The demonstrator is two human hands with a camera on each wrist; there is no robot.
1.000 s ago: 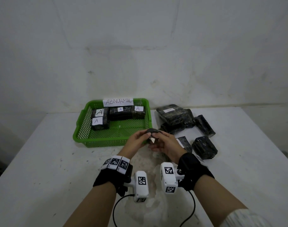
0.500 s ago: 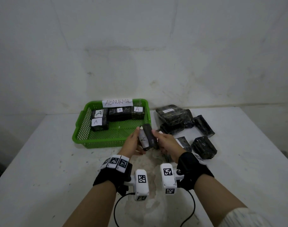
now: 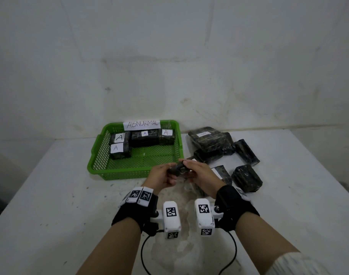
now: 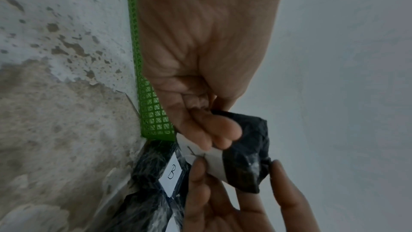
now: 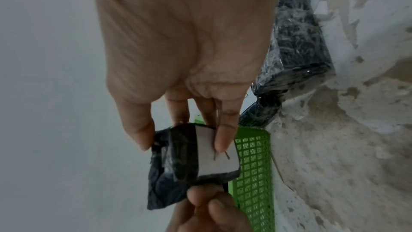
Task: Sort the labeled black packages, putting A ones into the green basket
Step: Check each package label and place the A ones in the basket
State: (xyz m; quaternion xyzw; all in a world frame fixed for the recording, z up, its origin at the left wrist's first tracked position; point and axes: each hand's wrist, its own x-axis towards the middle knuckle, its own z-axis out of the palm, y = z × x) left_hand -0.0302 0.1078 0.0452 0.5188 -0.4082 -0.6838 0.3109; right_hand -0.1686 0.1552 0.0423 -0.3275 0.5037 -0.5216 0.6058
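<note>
Both hands hold one small black package (image 3: 178,169) just in front of the green basket (image 3: 99,162). My left hand (image 3: 163,175) grips its left end, my right hand (image 3: 197,172) pinches its right end. The package's white label (image 5: 215,154) faces down toward the wrist cameras; fingers cover most of the letter (image 4: 200,154). The basket holds several black packages labeled A (image 3: 120,138) along its back wall.
A pile of black wrapped packages (image 3: 209,141) lies right of the basket, with more (image 3: 247,177) near my right wrist. One below my hands shows a B label (image 4: 171,174). A paper sign reading ABNORMAL (image 3: 142,124) hangs on the basket's back rim. The white table (image 3: 50,215) has worn patches.
The package stood upright between my hands with its label toward me half a second ago; now it is turned flat, label facing down, and my hands close more tightly round it.
</note>
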